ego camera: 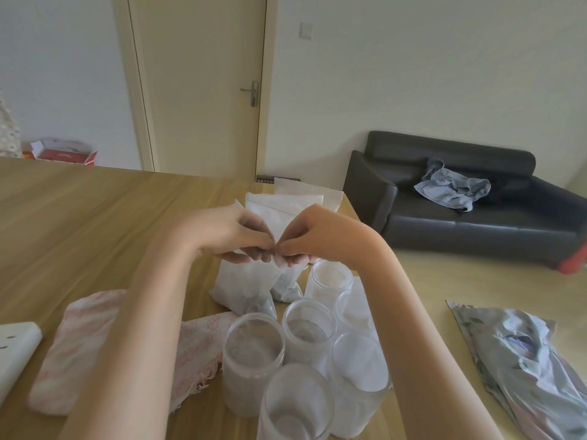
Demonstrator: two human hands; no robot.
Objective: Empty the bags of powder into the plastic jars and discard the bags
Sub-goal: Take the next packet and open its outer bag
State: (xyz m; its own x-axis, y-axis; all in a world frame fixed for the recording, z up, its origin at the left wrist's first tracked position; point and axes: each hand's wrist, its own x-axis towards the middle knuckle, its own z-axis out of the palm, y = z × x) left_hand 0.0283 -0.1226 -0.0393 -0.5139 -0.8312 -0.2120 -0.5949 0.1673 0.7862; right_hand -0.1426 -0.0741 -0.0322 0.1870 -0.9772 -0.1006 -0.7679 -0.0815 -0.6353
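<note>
A translucent bag of white powder [246, 285] stands on the wooden table [79, 211]. My left hand [233, 231] and my right hand [313, 238] both pinch its top edge, fingertips meeting at the middle. A second small bag [286, 289] leans just right of it. Two more flat white bags [282, 206] lie behind my hands. Several open clear plastic jars stand in a cluster near the table's front right; the far one [328, 281] holds white powder, and the front left one [252, 360] looks dusty inside.
A pink towel [95, 341] lies under my left forearm. A white power strip [14, 347] sits at the left edge. A crumpled silvery bag [521, 360] lies on the floor to the right. A black sofa [470, 214] stands beyond the table.
</note>
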